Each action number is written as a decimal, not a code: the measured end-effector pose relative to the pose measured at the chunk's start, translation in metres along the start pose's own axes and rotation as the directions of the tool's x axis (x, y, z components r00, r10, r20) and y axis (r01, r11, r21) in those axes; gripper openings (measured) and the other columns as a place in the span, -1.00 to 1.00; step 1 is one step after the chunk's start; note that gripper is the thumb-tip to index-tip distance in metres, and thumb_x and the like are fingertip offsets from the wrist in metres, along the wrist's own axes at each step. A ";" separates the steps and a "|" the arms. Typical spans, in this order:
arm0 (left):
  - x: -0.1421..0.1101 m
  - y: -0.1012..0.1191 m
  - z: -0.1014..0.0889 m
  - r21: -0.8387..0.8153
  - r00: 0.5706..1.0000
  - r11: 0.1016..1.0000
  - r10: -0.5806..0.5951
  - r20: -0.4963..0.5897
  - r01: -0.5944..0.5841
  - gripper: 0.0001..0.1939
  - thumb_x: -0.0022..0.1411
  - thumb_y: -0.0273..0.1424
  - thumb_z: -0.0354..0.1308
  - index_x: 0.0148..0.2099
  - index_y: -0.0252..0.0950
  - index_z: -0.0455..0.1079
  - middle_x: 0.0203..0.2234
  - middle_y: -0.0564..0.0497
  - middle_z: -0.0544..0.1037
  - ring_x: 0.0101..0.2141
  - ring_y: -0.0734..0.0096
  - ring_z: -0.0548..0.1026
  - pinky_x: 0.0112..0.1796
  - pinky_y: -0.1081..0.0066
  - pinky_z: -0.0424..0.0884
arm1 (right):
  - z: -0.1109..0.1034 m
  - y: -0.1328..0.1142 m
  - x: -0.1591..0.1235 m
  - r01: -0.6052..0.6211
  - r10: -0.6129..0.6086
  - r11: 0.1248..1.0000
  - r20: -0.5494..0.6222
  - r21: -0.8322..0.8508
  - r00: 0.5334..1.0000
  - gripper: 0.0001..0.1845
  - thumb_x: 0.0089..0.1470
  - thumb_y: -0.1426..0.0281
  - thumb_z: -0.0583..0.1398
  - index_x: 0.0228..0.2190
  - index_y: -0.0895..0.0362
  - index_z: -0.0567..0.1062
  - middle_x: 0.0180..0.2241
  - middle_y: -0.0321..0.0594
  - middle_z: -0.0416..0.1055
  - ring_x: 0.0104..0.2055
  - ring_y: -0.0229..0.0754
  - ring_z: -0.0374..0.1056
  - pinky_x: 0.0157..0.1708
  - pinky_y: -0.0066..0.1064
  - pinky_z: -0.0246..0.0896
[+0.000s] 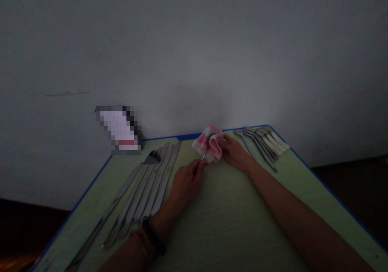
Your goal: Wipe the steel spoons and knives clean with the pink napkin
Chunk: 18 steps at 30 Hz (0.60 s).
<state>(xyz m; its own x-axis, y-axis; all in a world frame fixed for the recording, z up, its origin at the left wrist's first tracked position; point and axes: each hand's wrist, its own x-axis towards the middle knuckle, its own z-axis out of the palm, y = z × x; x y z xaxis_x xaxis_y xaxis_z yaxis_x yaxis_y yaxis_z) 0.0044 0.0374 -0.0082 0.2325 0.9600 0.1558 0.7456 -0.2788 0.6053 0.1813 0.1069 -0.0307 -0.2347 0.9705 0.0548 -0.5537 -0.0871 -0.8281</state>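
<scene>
My left hand (185, 184) pinches the handle of a small metal utensil (203, 157) near the middle of the pale green table (230, 223). Its far end is wrapped in a pink and white cloth (209, 143), so I cannot tell what kind of utensil it is. My right hand (234, 150) grips that cloth around the hidden end. Both hands are closed. A dark band sits on my left wrist.
Several long metal knives and utensils (145, 191) lie in a row left of my left hand. Several spoons (260, 140), some with white handles, lie at the far right corner. A blurred-out object (119, 129) stands by the grey wall. The table has a blue edge.
</scene>
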 end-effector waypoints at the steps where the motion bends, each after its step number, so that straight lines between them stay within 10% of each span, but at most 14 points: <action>1: 0.000 0.000 0.000 0.004 1.000 1.000 0.011 0.008 -0.011 -0.60 0.34 -0.22 -0.17 -0.18 -0.27 0.47 -0.39 -0.02 0.60 -0.38 0.32 0.53 -0.35 0.45 0.32 | 0.001 -0.001 -0.001 -0.011 0.011 1.000 0.014 -0.013 1.000 -0.69 -0.21 0.35 0.35 -0.33 0.11 0.48 -0.34 -0.29 0.48 -0.30 -0.26 0.36 -0.20 -0.41 0.25; 18: -0.001 -0.003 0.002 0.052 0.997 0.996 0.063 0.054 -0.065 -0.62 0.34 -0.24 -0.18 -0.22 -0.27 0.44 -0.39 -0.03 0.58 -0.39 0.33 0.52 -0.36 0.46 0.30 | 0.005 -0.005 -0.008 -0.118 0.120 0.993 0.088 -0.030 0.989 -0.70 -0.24 0.48 0.31 -0.33 0.13 0.48 -0.38 -0.28 0.51 -0.36 -0.26 0.38 -0.26 -0.39 0.28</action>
<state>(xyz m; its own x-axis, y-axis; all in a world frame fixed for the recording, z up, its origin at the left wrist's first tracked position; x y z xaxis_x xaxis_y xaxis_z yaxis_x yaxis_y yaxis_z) 0.0037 0.0375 -0.0115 0.3119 0.9380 0.1514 0.7603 -0.3419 0.5523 0.1816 0.0987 -0.0242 -0.3687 0.9295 0.0041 -0.4982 -0.1939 -0.8451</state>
